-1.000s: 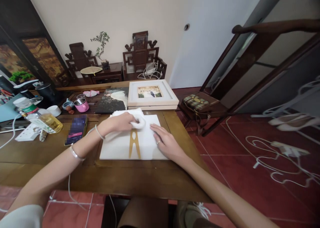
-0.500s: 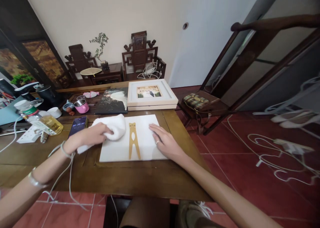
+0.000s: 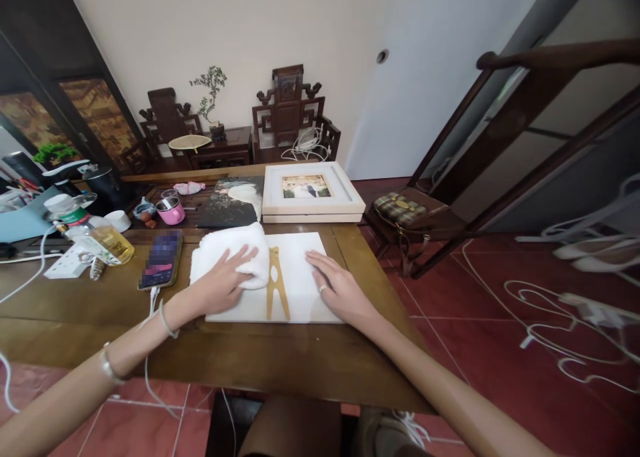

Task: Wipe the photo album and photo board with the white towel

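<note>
Towel (image 3: 227,251) under spread left hand (image 3: 220,289), wiped white board (image 3: 296,280), seemingly midway; steadied it beneath flat, empty right hand (image 3: 341,291).

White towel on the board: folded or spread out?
Folded: the white towel is a thick, rounded wad under the left hand, covering only the far-left part of the white board.

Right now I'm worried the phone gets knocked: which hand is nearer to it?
Left. The left hand presses the white cloth close to the phone; the right hand lies flat on the board, on its far side.
</note>
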Demonstrator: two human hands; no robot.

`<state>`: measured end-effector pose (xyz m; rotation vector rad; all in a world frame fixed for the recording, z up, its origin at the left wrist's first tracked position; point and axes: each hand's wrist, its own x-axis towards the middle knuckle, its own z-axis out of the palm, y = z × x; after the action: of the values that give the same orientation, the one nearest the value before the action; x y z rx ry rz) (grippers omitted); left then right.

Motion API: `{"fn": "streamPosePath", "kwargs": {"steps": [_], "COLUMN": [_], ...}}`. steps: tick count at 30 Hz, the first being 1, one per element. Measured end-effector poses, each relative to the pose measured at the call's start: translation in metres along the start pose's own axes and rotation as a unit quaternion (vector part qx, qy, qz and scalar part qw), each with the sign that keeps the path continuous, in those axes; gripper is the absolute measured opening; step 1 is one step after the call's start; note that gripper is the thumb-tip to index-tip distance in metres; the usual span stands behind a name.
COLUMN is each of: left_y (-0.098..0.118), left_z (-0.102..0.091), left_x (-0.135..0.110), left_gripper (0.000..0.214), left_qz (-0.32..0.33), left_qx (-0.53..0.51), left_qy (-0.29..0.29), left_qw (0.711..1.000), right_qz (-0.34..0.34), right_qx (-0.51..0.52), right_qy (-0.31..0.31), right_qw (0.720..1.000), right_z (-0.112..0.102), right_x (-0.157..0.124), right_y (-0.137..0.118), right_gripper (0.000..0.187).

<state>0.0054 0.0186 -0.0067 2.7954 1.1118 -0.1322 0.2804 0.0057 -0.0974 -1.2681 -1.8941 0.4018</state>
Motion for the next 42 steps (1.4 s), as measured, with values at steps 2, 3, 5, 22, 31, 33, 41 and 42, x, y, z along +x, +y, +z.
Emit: {"fn": "streamPosePath", "kwargs": {"steps": [2,3,5,22,31,33,41,42], "left_y": [-0.005,-0.004,0.004,0.01,0.044,0.066,0.055,0.046], "left_z": [0.005,0.005,0.001,-0.014,-0.001,-0.003,-0.009,-0.01], "left_x": [0.011,0.012,0.002,-0.013,-0.011,-0.027,-0.002,0.011], "left_gripper": [0.047,0.048,0.052,0.054,0.052,0.053,0.057,0.057], "left_qz": [-0.007,-0.004,0.011,0.042,0.087,0.115,0.08,0.065], "left_qx": [0.01,0.01,0.001,-0.065,-0.029,-0.034,-0.032,-0.03], "left_qy": [0.019,0.02,0.006,-0.042,-0.022,-0.044,-0.057,-0.056], "left_qw": [1.0,1.0,1.0,0.996,0.996,0.992,0.995,0.996], "right_qz": [-0.001,-0.001,0.0,-0.002,-0.004,-0.004,-0.001,-0.003], "right_qx": [0.003,0.004,0.004,0.001,-0.011,-0.013,-0.012,-0.011], "right_qy": [0.004,0.007,0.009,0.011,0.003,0.002,-0.005,-0.004], "right_qw": [1.0,1.0,1.0,1.0,1.0,1.0,1.0,1.0], "right_z": [0.0,0.0,0.0,0.001,-0.001,0.0,-0.001,-0.001], "right_x": [0.0,0.0,0.0,-0.001,-0.001,0.0,0.001,0.001], "right_y": [0.0,0.001,0.001,0.001,0.0,0.0,-0.001,-0.001], "right_gripper": [0.039,0.039,0.039,0.038,0.039,0.039,0.04,0.039]}}
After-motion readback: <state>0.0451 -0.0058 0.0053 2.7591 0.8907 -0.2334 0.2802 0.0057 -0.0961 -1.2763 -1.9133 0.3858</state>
